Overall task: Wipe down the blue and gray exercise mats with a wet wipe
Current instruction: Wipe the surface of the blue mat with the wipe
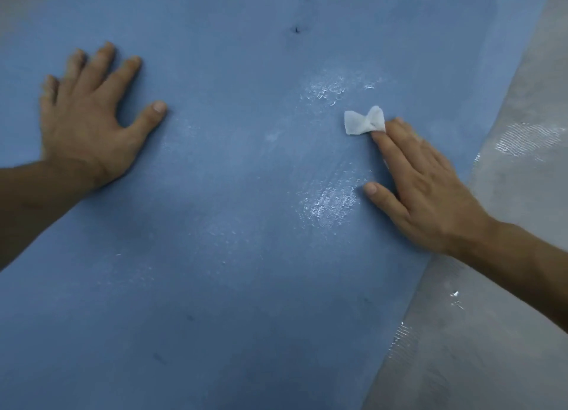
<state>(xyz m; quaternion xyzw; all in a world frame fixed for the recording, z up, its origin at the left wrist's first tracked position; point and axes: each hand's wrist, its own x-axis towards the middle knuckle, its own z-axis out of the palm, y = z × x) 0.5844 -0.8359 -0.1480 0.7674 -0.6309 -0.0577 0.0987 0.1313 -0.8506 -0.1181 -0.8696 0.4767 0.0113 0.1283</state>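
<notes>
Wiping the blue mat (246, 271)
Right hand (430, 191) presses the limp, slippery wet wipe (364, 122) under straight fingers (390, 148). Left hand (83, 114) lies flat and empty. The wipe probably bunches, so press its centre.

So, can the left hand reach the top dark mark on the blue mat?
Probably yes: the left hand lies flat on the blue mat, only bare mat between it and the dark mark.
</notes>
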